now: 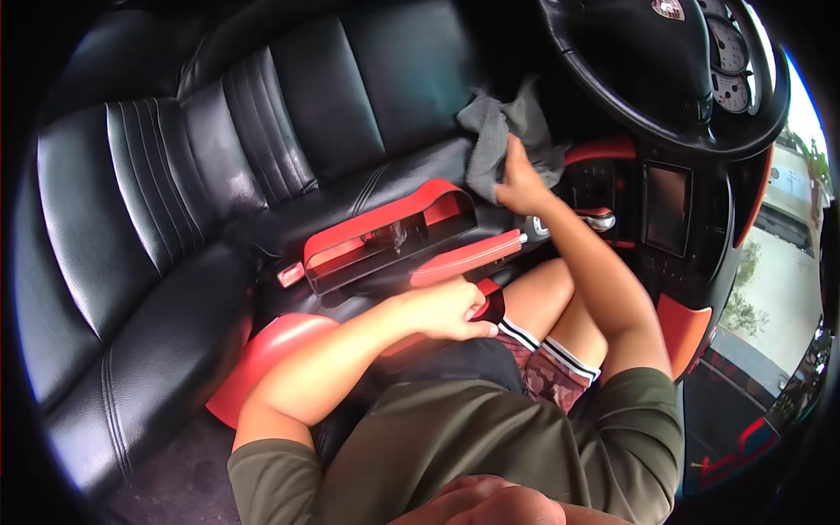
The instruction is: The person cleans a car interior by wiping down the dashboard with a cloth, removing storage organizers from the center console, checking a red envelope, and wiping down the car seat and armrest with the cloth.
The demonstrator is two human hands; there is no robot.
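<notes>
My right hand is closed on a crumpled grey cloth, which lies against the front edge of the black leather seat, near the centre console. My left hand is lower, in front of my body, its fingers curled and thumb stretched out. Beside its fingers is a red and black piece; what the fingers grip, if anything, is hidden. Between my hands lies the red handbrake lever. Just beyond that stands a red-topped console tray with open compartments.
Black leather seats fill the left and far side. A steering wheel hangs at the upper right. Below it are a dark screen and a gear lever. A red seat-side panel lies under my left forearm.
</notes>
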